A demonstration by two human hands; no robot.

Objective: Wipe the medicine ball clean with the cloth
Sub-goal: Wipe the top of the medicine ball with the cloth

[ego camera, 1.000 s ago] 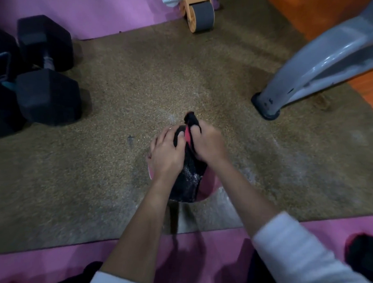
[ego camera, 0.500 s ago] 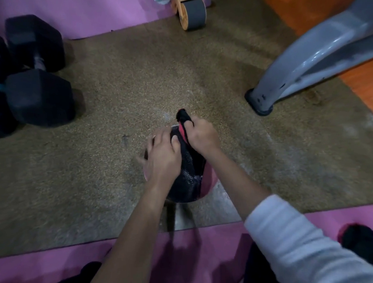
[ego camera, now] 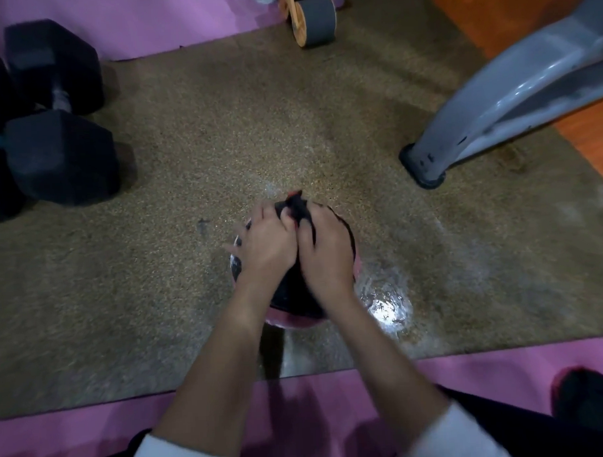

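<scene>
The medicine ball (ego camera: 290, 321) rests on the brown floor mat (ego camera: 192, 136), pink at its lower edge and dark on top, mostly hidden under my hands. A dark cloth (ego camera: 293, 206) with a red edge is bunched at the ball's far top. My right hand (ego camera: 325, 253) lies over the ball's top right and grips the cloth in its fingers. Pressed against it, my left hand (ego camera: 266, 245) spreads its fingers down the ball's left side and holds it. A whitish smear shows on the ball by the left fingertips.
Black hex dumbbells (ego camera: 60, 152) lie at the left. A grey machine leg (ego camera: 495, 106) ends in a foot at the right. An ab wheel (ego camera: 313, 18) stands at the far edge. A wet shiny patch (ego camera: 386, 305) sits just right of the ball. Pink mat (ego camera: 335, 392) runs along the near side.
My two hands have closed together on top of the ball. The right hand has slid down over the ball's top right, and the cloth tip now sticks out less.
</scene>
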